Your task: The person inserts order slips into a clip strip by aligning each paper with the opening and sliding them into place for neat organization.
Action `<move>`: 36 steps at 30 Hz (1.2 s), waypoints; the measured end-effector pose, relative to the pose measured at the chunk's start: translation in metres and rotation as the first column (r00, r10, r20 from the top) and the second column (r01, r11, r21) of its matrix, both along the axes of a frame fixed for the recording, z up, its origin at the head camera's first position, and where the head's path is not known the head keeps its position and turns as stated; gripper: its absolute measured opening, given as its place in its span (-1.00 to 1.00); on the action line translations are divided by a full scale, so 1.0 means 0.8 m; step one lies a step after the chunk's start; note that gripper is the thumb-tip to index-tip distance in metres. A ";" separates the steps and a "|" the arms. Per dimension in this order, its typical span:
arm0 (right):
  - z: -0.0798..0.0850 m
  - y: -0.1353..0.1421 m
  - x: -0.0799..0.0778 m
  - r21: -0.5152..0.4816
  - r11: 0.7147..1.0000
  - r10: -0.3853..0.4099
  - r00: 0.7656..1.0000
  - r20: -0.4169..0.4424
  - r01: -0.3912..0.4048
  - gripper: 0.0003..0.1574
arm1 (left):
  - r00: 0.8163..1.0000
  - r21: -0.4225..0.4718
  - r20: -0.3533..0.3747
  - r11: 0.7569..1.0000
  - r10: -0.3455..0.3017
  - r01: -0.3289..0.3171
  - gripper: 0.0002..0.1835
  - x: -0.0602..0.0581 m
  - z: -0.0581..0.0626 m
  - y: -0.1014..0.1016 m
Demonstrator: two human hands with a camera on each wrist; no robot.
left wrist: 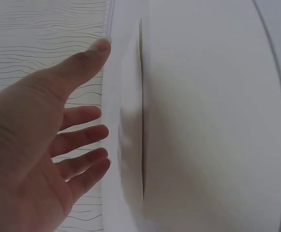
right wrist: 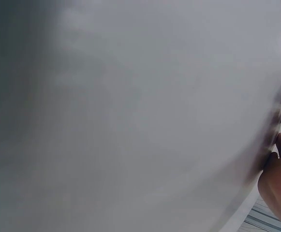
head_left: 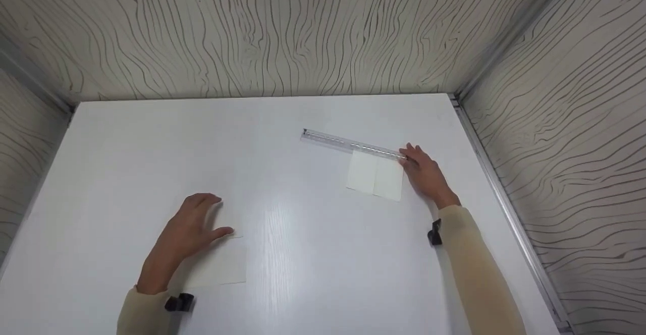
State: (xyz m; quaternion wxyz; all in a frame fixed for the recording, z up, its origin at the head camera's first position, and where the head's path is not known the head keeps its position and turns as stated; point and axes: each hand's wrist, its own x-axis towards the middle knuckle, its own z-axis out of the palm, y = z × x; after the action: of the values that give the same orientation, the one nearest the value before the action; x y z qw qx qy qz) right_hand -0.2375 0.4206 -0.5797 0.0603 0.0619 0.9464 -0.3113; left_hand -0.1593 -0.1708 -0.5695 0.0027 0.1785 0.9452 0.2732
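Fingers spread from the thumb, my left hand (head_left: 189,229) hovers over a pale sheet of paper (head_left: 219,267) at the front left of the white table. In the left wrist view that paper (left wrist: 208,121) shows a raised folded flap (left wrist: 131,125), with the fingertips apart from it. At the back right, my right hand (head_left: 426,176) grips one end of a clear ruler (head_left: 348,144), thumb on the near side. The ruler slants away to the left. Just below it lies a smaller cream paper (head_left: 376,176) with a crease down its middle. The right wrist view shows only part of the hand (right wrist: 280,179).
The white table (head_left: 303,254) meets a wood-patterned panel (head_left: 262,32) at the back. Another such panel (head_left: 570,113) rises on the right, behind a metal rail (head_left: 509,224). Black wrist mounts (head_left: 435,232) sit at both sleeves.
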 end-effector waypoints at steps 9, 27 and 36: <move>-0.003 0.000 0.001 -0.002 1.000 0.001 1.000 -0.009 -0.001 -0.26 | 0.998 -0.040 -0.035 0.998 -0.054 0.052 -0.19 0.000 -0.008 -0.006; -0.001 0.001 0.000 0.014 1.000 -0.008 1.000 0.004 0.008 -0.26 | 0.974 -0.134 -0.190 0.986 -0.127 0.102 -0.22 -0.006 -0.014 -0.002; -0.002 0.001 0.000 0.014 1.000 -0.005 1.000 -0.001 0.005 -0.25 | 0.974 -0.137 -0.174 0.983 -0.142 0.119 -0.22 -0.010 -0.016 -0.001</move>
State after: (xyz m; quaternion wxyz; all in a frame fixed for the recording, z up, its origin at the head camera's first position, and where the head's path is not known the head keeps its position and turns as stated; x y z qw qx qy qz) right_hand -0.2377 0.4214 -0.5809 0.0586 0.0646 0.9484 -0.3049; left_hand -0.1671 -0.1715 -0.5820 -0.0551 0.2641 0.9430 0.1946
